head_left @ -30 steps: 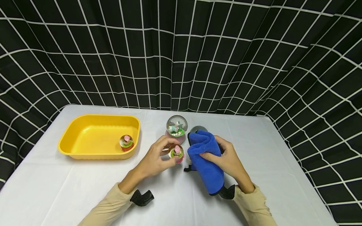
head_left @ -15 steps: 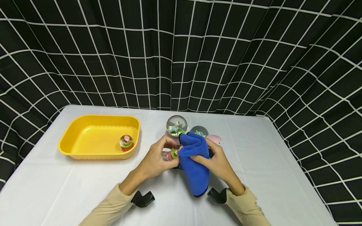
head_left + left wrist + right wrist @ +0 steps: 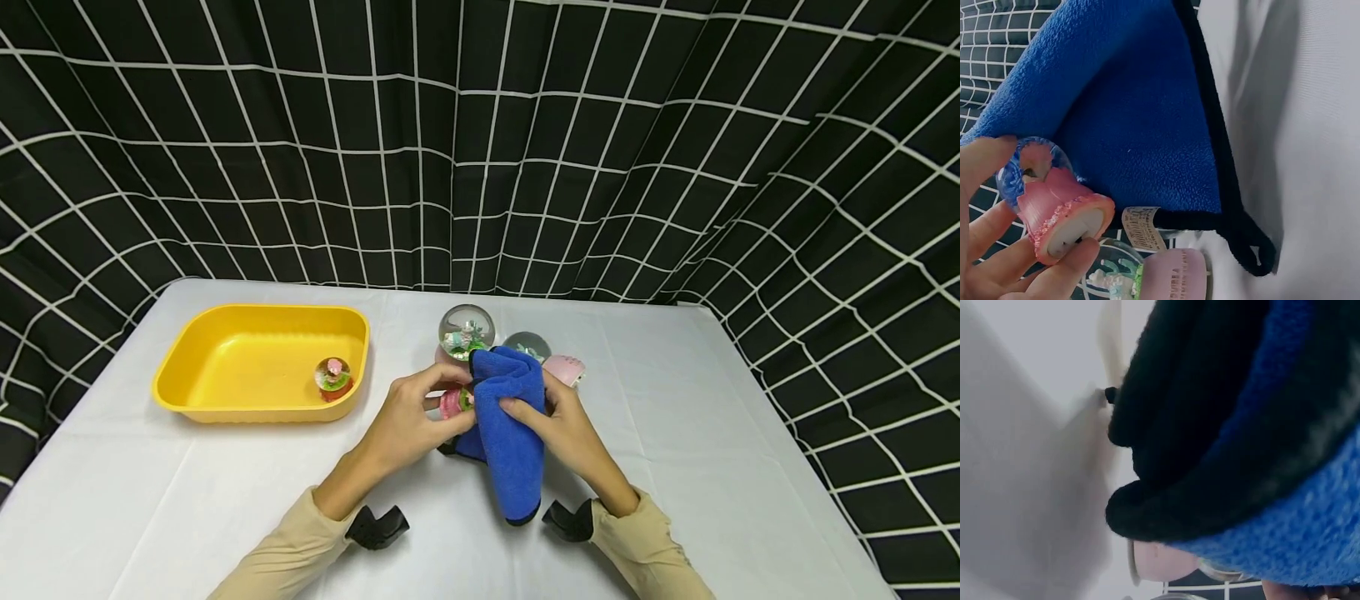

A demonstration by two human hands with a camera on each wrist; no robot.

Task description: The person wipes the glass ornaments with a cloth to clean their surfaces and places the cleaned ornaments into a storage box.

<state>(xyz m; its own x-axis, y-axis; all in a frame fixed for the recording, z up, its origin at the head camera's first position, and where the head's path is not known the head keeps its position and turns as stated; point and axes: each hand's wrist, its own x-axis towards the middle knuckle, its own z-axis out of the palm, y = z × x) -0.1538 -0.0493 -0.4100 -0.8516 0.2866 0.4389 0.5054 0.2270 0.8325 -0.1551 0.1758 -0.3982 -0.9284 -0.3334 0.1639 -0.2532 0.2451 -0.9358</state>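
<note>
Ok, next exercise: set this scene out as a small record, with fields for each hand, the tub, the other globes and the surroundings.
Left hand: holds a small pink-based globe
Right hand: grips a blue cloth, which hides part of that globe in the head view
Yellow tub: red-based globe inside, near the right end
Larger globes: upright globe; tipped globe, on its side
Surface: white-covered table
Backdrop: black curtain, white grid

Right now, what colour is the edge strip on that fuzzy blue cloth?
Black. The edge strip on the fuzzy blue cloth shows best in the left wrist view.
</note>
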